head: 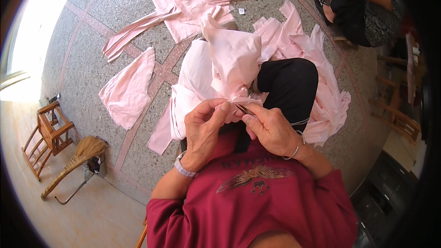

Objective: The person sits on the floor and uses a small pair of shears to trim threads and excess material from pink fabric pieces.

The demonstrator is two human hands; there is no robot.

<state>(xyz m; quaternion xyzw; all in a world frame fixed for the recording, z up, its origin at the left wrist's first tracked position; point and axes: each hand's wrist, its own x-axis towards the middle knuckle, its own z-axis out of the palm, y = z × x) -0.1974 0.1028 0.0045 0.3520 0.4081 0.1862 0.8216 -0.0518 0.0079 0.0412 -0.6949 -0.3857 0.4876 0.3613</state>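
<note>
Pink fabric (234,51) lies bunched over my lap, its gathered edge raised between my hands. My left hand (206,120) pinches that edge between thumb and fingertips. In my right hand (272,127) is a small dark pointed metal tool (244,109), perhaps thread snips or tweezers, its tip at the fabric beside my left fingertips. The rest of the tool is hidden by my fingers. More of the cloth, paler, hangs over my leg on the left.
Pink garment pieces (196,3) and a cut panel (131,89) lie on the terrazzo floor; a pink heap (320,86) is at right. A wooden chair (55,131), a straw broom (82,151) and a dustpan (96,165) stand left. Another person (358,10) sits upper right.
</note>
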